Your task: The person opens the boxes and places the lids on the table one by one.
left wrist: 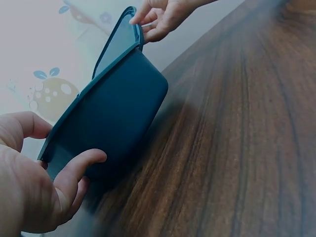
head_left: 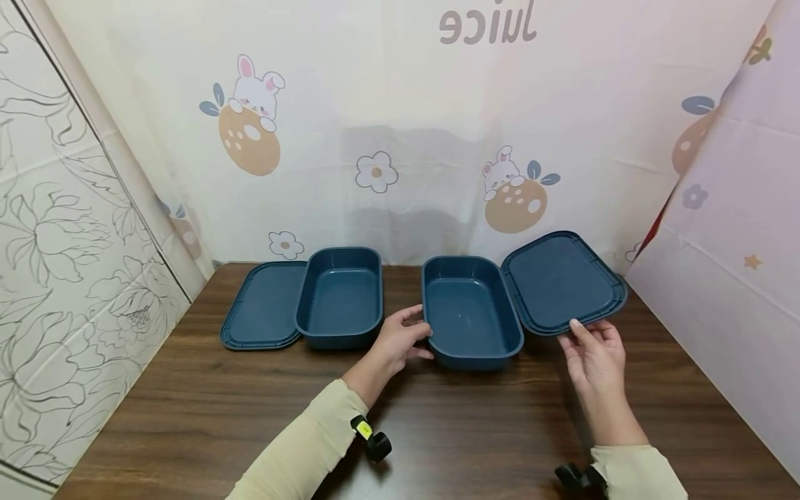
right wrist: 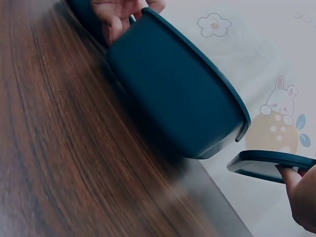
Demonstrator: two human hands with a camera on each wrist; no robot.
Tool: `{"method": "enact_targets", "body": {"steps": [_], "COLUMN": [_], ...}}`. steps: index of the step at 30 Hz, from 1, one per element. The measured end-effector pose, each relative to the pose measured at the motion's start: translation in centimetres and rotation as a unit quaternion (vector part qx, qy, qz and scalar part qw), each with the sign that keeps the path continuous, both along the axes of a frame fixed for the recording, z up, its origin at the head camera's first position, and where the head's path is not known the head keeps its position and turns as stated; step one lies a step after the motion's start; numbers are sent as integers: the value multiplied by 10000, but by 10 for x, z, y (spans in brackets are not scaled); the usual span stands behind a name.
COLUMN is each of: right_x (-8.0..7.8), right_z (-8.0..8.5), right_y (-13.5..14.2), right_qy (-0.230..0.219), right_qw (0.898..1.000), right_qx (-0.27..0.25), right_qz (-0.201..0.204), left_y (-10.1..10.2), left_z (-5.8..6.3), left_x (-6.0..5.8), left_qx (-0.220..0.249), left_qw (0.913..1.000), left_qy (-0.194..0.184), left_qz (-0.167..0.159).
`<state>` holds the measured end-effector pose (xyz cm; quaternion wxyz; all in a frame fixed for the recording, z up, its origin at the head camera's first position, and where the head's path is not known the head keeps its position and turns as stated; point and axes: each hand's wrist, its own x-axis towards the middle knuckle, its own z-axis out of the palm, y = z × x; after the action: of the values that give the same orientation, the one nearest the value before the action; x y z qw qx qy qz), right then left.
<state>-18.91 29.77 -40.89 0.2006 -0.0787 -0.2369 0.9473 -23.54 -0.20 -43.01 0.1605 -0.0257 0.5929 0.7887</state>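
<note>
In the head view, my left hand [head_left: 400,340] grips the near left corner of a dark blue rectangular food container [head_left: 471,316], which is uncovered and has nothing in it. The left wrist view has its fingers [left wrist: 81,160] against the container's outer wall and at its rim. My right hand [head_left: 596,354] pinches the near edge of a matching blue lid [head_left: 562,285], thumb on top and fingers beneath. Tilted, the lid is raised at the container's right side, its left edge close to the rim. In the right wrist view, the lid [right wrist: 271,163] shows edge-on.
To the left stands a second uncovered blue container [head_left: 340,305]. Another blue lid [head_left: 265,305] lies beside it on the wooden table [head_left: 187,423]. A printed curtain [head_left: 425,90] hangs right behind the table, with more cloth along both sides.
</note>
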Motion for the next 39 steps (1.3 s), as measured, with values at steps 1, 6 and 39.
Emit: {"method": "enact_targets", "body": {"steps": [1, 6, 39], "right_x": [-1, -6, -4], "right_z": [0, -5, -17], "right_y": [0, -3, 1], "right_qy": [-54, -163, -1533], "right_qw": [10000, 9994, 9765], "right_qx": [-67, -292, 1496], "right_qz": [4, 29, -229], "left_y": [1, 2, 14], "left_z": [-1, -3, -5], "left_x": [-1, -9, -32], "left_qx": [-8, -58, -279], "left_qw": [10000, 10000, 9996], "left_qy": [-5, -18, -109], "left_qz": [19, 77, 5]}}
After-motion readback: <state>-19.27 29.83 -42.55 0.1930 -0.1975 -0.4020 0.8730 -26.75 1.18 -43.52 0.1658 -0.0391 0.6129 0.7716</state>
